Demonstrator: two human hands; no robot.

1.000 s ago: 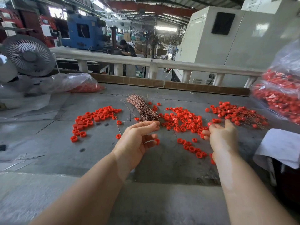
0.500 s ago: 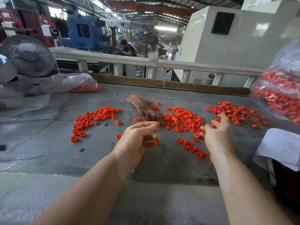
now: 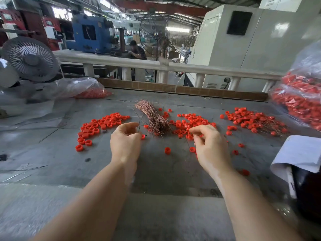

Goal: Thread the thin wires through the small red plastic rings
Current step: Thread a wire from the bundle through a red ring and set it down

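My left hand (image 3: 126, 141) pinches a thin wire (image 3: 139, 126) between thumb and fingertips, just left of a bundle of copper-coloured wires (image 3: 154, 119). A red ring (image 3: 142, 136) sits right at its fingertips. My right hand (image 3: 210, 146) hovers with curled fingers over the near edge of the middle pile of red rings (image 3: 191, 121), finger and thumb closing on a ring there. Another pile of red rings (image 3: 104, 124) lies to the left. At the right lies a heap of rings with wires through them (image 3: 251, 119).
Loose rings (image 3: 167, 150) dot the grey table (image 3: 156, 174) between my hands. Clear bags of red rings stand at the far right (image 3: 302, 101) and back left (image 3: 86, 89). A fan (image 3: 31, 58) is at the left, white paper (image 3: 298, 153) at the right edge.
My right hand came back left from the wired heap to the middle pile and curled its fingers. My left hand rose slightly toward the wire bundle, still with its wire.
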